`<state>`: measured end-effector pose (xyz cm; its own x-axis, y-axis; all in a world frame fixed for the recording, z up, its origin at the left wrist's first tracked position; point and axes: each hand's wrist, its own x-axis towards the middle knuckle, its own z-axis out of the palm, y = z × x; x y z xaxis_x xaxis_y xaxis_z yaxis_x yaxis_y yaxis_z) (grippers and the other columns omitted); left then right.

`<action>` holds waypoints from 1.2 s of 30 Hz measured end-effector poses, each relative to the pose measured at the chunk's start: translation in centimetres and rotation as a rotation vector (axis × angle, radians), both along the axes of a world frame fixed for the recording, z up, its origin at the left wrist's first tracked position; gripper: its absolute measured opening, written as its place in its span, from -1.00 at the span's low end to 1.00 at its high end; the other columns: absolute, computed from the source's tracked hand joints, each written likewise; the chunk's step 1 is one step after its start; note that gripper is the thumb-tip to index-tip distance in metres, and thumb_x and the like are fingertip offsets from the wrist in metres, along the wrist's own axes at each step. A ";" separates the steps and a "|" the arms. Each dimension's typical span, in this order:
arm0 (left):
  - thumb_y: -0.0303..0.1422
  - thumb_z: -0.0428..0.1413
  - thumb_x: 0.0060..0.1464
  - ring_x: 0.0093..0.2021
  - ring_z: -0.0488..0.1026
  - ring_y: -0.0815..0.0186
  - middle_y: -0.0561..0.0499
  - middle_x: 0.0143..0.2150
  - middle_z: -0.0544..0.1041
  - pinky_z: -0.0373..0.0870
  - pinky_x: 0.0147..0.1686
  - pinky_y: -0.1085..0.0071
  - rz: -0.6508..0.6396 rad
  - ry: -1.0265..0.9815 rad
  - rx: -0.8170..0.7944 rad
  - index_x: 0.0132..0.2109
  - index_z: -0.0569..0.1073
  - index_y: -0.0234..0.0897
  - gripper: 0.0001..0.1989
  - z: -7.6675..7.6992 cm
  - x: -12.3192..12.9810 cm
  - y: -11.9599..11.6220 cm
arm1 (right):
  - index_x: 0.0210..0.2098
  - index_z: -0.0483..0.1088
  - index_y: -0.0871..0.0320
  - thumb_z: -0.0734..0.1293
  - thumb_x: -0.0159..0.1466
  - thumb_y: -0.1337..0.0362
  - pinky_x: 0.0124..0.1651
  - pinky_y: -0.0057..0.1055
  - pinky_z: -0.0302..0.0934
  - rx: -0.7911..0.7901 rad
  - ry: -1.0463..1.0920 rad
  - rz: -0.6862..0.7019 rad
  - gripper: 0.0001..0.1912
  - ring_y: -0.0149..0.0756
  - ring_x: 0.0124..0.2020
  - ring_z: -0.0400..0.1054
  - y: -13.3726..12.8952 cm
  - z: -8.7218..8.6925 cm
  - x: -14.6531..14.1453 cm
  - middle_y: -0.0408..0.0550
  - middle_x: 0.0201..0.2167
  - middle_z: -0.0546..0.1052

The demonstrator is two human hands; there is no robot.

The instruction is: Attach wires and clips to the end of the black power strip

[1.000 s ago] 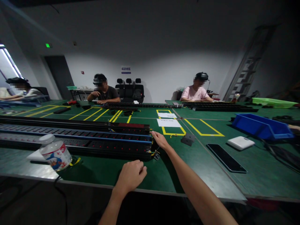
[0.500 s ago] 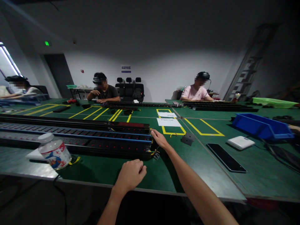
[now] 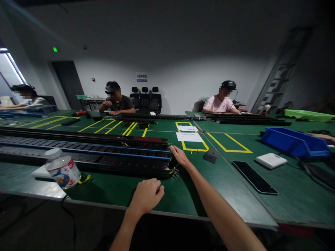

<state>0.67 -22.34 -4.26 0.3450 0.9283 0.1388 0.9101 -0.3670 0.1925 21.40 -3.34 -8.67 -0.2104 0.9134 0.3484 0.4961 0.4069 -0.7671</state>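
Observation:
Long black rails (image 3: 125,164) with red dots and a blue edge strip (image 3: 146,157) lie side by side across the green table. At their right ends, my right hand (image 3: 179,157) has its fingers drawn together against the end of a rail. Whatever sits between those fingertips is too small and partly hidden. Just below it, yellow wires (image 3: 172,170) and a small grey metal bracket (image 3: 175,174) stick out. My left hand (image 3: 148,195) rests near the table's front edge, curled into a loose fist, apart from the rails, with nothing visible in it.
A clear plastic jar (image 3: 62,170) stands front left of the rails. To the right lie a dark flat plate (image 3: 211,156), a phone (image 3: 253,177), a white box (image 3: 271,160) and a blue bin (image 3: 293,141). Several people sit at the table's far side.
The whole view has shifted slightly, with things sitting a little further right. My hands keep nearly the same positions by the rails and the table edge.

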 end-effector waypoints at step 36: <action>-0.28 -0.05 0.27 -0.38 0.43 0.34 0.03 -0.38 0.51 0.13 -0.39 0.41 0.007 -0.003 -0.001 -0.40 0.42 -0.23 -0.70 -0.1 0.0 0.0 | -0.09 0.46 0.10 0.00 0.39 -0.17 -0.04 -0.27 0.23 0.041 0.009 -0.036 -0.40 -0.12 -0.14 0.41 0.0 -0.3 -0.1 -0.02 -0.20 0.56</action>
